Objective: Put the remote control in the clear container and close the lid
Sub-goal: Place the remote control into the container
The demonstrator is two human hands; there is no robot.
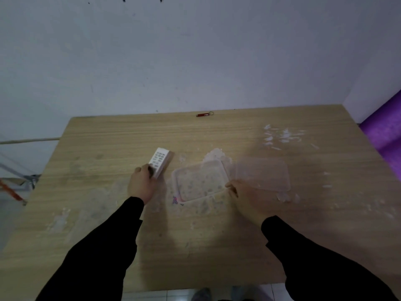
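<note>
A white remote control [160,161] with rows of pale buttons is held by its near end in my left hand [142,184], just above the table left of the container. The clear container [199,182] sits open in the middle of the wooden table [108,213]. Its clear lid [262,174] is to the right of it, blurred and tilted, with my right hand [249,203] gripping its near left edge. Both arms wear black sleeves.
A small red keychain light [204,114] lies at the table's far edge by the wall. White smears and flakes [282,135] mark the table at the right. A purple roll [384,129] stands beside the table's right side.
</note>
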